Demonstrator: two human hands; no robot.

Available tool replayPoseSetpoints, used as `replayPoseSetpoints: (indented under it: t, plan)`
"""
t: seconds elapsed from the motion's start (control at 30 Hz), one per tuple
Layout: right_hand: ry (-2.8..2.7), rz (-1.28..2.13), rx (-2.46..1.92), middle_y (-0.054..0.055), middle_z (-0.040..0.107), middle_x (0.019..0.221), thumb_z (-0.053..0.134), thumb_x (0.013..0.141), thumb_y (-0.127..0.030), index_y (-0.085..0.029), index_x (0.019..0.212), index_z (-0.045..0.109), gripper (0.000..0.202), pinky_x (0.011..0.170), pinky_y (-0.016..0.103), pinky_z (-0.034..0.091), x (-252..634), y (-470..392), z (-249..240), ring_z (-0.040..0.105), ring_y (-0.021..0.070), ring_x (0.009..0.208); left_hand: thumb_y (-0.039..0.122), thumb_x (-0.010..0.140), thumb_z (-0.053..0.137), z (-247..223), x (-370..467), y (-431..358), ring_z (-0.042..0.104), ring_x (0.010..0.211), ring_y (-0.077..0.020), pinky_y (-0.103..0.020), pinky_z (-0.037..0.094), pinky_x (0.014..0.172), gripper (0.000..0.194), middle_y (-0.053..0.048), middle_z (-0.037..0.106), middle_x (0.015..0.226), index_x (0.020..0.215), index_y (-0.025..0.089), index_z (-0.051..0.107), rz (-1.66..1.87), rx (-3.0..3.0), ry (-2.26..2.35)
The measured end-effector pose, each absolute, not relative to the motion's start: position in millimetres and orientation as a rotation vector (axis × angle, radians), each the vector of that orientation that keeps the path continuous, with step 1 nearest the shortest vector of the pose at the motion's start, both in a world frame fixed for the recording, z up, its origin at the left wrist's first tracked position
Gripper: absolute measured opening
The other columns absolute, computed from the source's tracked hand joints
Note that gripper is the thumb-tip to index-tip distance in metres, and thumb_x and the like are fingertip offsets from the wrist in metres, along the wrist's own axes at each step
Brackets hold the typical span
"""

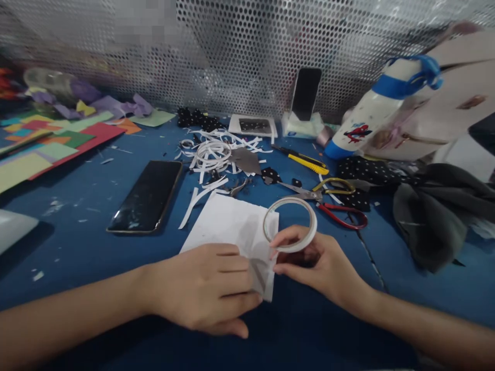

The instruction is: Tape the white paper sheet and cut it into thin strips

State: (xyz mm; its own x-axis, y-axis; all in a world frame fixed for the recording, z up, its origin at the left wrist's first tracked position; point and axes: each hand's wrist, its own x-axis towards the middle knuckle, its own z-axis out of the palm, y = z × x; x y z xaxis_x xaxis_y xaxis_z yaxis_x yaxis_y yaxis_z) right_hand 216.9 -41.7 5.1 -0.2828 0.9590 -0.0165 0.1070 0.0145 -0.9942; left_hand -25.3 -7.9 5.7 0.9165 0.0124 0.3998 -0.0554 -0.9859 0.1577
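1. On the blue tabletop [88, 252], the left hand [209, 288] is lying back-up over the near part of a flat white paper sheet [228, 219], fingers close together; whether it is gripping the sheet, I cannot tell.
2. The right hand [323, 263] is pinching a white ring-shaped tape roll [313, 225] over the sheet's right edge.
3. A black rectangular phone [149, 196] is lying left of the sheet.

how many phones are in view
2: one phone lies flat, left of the white paper; the other phone stands on end in front of the perforated sheet.
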Motion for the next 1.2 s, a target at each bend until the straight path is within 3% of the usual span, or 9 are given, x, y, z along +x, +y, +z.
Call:
replayPoseSetpoints:
  t: [0.53, 0.77, 1.1, 1.2]
  plan:
    - [-1.423, 1.342, -1.129, -0.001, 0.074, 0.080, 0.084, 0.069, -0.011, -0.029, 0.093, 0.071, 0.033, 0.063, 0.021, 0.063, 218, -50, 7, 0.074, 0.0158, 0.069, 0.035, 0.096, 0.059, 6, -24, -5, 0.057, 0.067, -0.0178, -0.032, 0.049, 0.068, 0.027, -0.004, 0.061, 0.071, 0.102, 0.011, 0.069, 0.569, 2.853, -0.049]
    - [-1.414, 1.424, -1.104, -0.002, 0.073, 0.078, 0.082, 0.072, -0.011, -0.030, 0.095, 0.071, 0.032, 0.063, 0.020, 0.063, 222, -47, 9, 0.073, 0.0136, 0.065, 0.024, 0.098, 0.052, 10, -23, 3, 0.060, 0.082, -0.0216, -0.035, 0.047, 0.071, 0.023, -0.008, 0.066, 0.092, 0.114, 0.013, 0.064, 0.407, 2.608, 0.088]
    - [-1.455, 1.377, -1.142, 0.000, 0.072, 0.080, 0.082, 0.073, -0.015, -0.026, 0.096, 0.069, 0.028, 0.063, 0.022, 0.063, 221, -40, 5, 0.073, 0.0147, 0.067, 0.015, 0.097, 0.049, 11, -26, 3, 0.059, 0.078, -0.0183, -0.031, 0.045, 0.072, 0.021, -0.007, 0.063, 0.090, 0.114, 0.017, 0.062, 0.464, 2.492, 0.153]
    - [-1.465, 1.387, -1.158, 0.000, 0.072, 0.080, 0.082, 0.073, -0.015, -0.025, 0.095, 0.069, 0.028, 0.064, 0.022, 0.063, 221, -38, 6, 0.073, 0.0145, 0.067, 0.016, 0.096, 0.050, 11, -25, 3, 0.058, 0.085, -0.0195, -0.033, 0.044, 0.078, 0.024, -0.008, 0.064, 0.097, 0.118, 0.019, 0.060, 0.448, 2.556, 0.174]
